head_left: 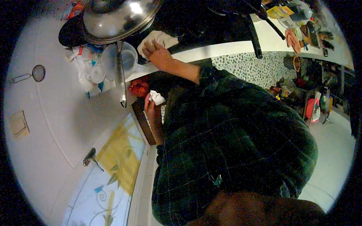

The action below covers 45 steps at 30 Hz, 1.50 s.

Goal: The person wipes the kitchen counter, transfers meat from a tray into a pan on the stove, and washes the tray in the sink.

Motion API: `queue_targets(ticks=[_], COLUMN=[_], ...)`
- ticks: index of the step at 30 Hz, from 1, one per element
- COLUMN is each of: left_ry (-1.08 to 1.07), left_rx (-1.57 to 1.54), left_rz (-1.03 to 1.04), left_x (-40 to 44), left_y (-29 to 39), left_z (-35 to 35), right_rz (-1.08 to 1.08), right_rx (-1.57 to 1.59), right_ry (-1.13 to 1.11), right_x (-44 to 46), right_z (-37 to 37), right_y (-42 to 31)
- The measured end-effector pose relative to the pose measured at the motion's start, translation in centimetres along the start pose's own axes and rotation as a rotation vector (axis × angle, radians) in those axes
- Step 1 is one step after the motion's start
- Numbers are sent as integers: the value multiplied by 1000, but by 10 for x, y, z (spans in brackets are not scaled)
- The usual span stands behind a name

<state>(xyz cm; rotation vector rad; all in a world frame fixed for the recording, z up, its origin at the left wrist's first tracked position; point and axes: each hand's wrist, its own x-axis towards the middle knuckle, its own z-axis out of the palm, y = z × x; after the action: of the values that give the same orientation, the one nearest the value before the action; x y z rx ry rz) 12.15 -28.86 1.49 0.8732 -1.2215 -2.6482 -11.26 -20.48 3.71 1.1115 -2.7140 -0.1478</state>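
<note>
While the left hand [151, 109], nearer, is curled closed around a crumpled white wad [157, 97], the right hand [160, 56], farther and half closed, holds a pale cloth [166, 39] on the dark surface [190, 35], a lidded pan [118, 22] lying far left.

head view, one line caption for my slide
The right hand rests on a pale cloth near a shiny lid; the left hand holds something white.

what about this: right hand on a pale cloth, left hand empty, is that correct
Not quite: the left hand isn't empty; the head view shows it holding a crumpled white wad. The right hand is indeed on a pale cloth.
</note>
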Motion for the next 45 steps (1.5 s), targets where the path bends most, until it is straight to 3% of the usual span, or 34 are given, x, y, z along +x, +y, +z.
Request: queue_targets(ticks=[2, 5, 9, 11, 12, 14, 15, 17, 18, 19, 20, 22, 24, 25, 26, 27, 29, 30, 33, 35, 37, 42, 44, 45], left_ry=[29, -84, -48, -141, -150, -91, -99, -188, -175, -118, -58, -65, -208, -287, -256, -225, -130, -70, -21, -28, -30, -28, -33, -31], left_rx=[108, 275, 44, 42, 46, 43, 44, 856, 996, 480, -32, -16, 75, 630, 1155, 1289, 500, 335, 327, 376, 399, 424, 428, 428], left_rz=[4, 156, -18, 4, 2, -50, -52, 303, 354, 150, -58, -47, 66, 296, 582, 644, 118, 11, -70, -90, -109, -134, -132, -128], left_x=[1, 9, 16, 29, 34, 39, 40, 41, 35, 38, 43, 38, 39, 30, 20, 14, 14, 15, 12, 10, 9, 7, 8, 9], left_y=[12, 3, 6, -5, -4, -7, -9, -10, -10, -14, -20, -22, -27, -20, -13, -12, -16, -16, -17, -19, -22, -29, -30, -28], left_z=[17, 13, 26, 19, 19, 26, 27, 29, 29, 15, 7, 5, -3, 11, 26, 25, 21, 19, 19, 23, 28, 35, 38, 40], right_rz=[-15, -28, 50, 333, 329, 447, 456, 541, 553, 513, 379, 391, 468, 328, 323, 326, 329, 468, 385, 385, 604, 650, 792, 893], right_rx=[306, 359, 435, 979, 853, 1626, 1257, 1094, 981, 797, 312, 336, 353, 178, 299, 265, 216, 430, 761, 834, 833, 1082, 1366, 1409], right_ry=[141, 130, 162, 100, 130, 349, 343, 364, 333, 301, 213, 312, 329, 275, 279, 308, 421, 333, 592, 667, 448, 402, 226, 353], right_x=[-28, -62, -111, -133, -143, -180, -183, -202, -208, -207, -209, -202, -199, -194, -188, -179, -155, -138, -118, -125, -147, -200, -229, -252], right_z=[-13, -17, -2, -12, -10, 13, 5, 16, 30, 24, 17, 22, 32, 1, -8, 1, 25, 35, 129, 88, 63, 44, 31, 55], right_y=[20, 48, 98, 123, 140, 174, 190, 228, 250, 261, 276, 277, 253, 241, 237, 244, 265, 272, 314, 310, 288, 240, 245, 255])
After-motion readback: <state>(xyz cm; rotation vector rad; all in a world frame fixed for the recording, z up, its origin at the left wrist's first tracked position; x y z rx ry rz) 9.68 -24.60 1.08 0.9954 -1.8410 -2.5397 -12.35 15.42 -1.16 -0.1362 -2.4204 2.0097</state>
